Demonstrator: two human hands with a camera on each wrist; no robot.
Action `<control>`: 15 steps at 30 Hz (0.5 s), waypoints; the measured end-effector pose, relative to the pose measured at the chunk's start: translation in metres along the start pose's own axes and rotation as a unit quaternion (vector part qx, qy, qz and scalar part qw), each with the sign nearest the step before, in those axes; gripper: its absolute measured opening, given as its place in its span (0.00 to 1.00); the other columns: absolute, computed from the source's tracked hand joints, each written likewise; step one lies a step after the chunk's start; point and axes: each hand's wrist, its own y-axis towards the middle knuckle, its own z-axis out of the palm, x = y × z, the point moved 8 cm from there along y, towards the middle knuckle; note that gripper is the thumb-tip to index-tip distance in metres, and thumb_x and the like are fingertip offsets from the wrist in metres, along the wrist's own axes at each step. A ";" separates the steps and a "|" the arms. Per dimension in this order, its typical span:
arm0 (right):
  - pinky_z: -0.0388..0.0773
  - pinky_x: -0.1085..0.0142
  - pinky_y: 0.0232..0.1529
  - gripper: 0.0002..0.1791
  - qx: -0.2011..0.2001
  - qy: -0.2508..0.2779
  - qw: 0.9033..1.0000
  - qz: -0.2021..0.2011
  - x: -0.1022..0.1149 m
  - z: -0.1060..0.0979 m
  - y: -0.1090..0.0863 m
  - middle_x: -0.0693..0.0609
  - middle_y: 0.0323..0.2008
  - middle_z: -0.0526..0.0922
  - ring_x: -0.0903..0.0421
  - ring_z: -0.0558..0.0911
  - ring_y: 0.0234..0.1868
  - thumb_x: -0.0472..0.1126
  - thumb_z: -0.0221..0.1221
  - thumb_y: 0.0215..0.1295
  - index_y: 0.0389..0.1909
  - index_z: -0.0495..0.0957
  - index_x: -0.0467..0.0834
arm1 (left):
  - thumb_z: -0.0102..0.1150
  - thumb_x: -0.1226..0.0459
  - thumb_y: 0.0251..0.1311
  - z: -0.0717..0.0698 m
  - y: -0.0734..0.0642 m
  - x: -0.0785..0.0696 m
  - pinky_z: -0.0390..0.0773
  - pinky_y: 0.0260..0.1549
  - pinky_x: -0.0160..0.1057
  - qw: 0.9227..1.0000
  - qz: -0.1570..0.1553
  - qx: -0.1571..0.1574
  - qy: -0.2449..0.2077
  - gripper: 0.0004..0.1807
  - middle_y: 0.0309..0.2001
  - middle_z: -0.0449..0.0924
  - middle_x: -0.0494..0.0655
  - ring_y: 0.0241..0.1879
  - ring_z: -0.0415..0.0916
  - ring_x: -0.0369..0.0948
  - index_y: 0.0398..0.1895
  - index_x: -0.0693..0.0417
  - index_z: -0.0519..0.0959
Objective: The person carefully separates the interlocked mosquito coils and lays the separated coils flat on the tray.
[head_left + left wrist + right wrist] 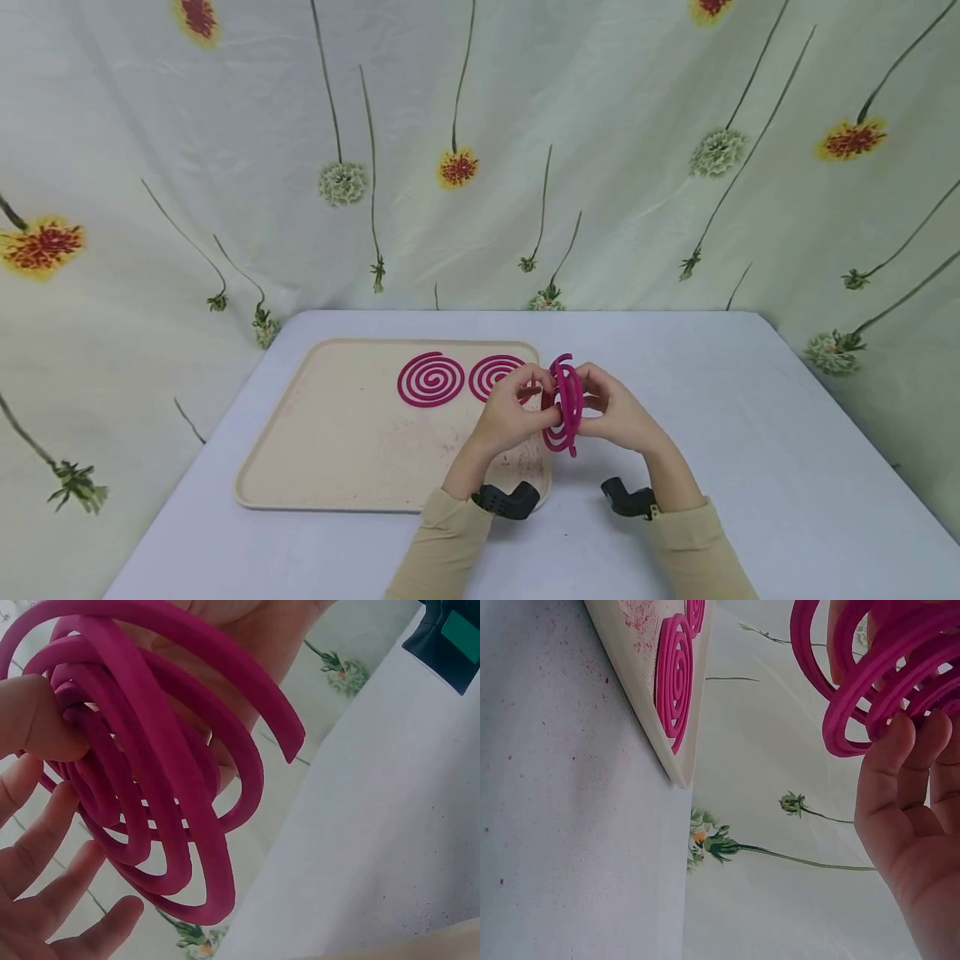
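Note:
Both hands hold a pair of interlocked magenta mosquito coils (572, 400) upright above the tray's right edge. The left hand (506, 414) pinches the coils near their middle from the left, its thumb on the spiral and the other fingers spread in the left wrist view. From the other side the right hand (621, 414) grips them between thumb and fingers. In the left wrist view the coil rings (161, 742) fan apart, one loose end jutting out. The right wrist view shows right-hand fingertips against the rings (847, 720); part of the coils is cut off there.
A beige tray (322, 450) lies on the white table (750, 433), dusted with magenta crumbs. Two flat coils rest at its back: one coil (431, 380) near the middle, another coil (487, 375) partly behind the left hand. A flowered cloth (637, 167) hangs behind.

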 end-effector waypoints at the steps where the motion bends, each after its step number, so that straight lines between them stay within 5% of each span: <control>1: 0.76 0.56 0.48 0.23 -0.001 -0.001 1.000 0.000 0.000 0.000 0.000 0.44 0.44 0.76 0.53 0.76 0.48 0.31 0.66 0.48 0.47 0.70 0.38 | 0.64 0.74 0.48 0.000 0.000 0.000 0.71 0.54 0.53 1.000 0.003 -0.002 -0.001 0.12 0.37 0.74 0.60 0.45 0.70 0.45 0.33 0.68 0.71; 10: 0.76 0.53 0.50 0.32 -0.002 0.026 0.999 0.026 -0.005 0.003 0.000 0.39 0.53 0.71 0.38 0.74 0.51 0.32 0.68 0.49 0.55 0.65 0.37 | 0.63 0.75 0.47 0.001 0.000 -0.001 0.71 0.52 0.57 1.000 0.007 -0.008 -0.019 0.22 0.47 0.69 0.64 0.54 0.68 0.56 0.46 0.71 0.67; 15: 0.76 0.54 0.51 0.36 -0.004 0.032 0.999 0.021 -0.006 0.003 0.000 0.38 0.56 0.68 0.41 0.73 0.54 0.32 0.68 0.49 0.58 0.61 0.36 | 0.64 0.74 0.46 0.002 0.002 0.013 0.71 0.53 0.56 1.000 -0.006 -0.010 -0.018 0.30 0.55 0.68 0.63 0.56 0.66 0.58 0.54 0.69 0.64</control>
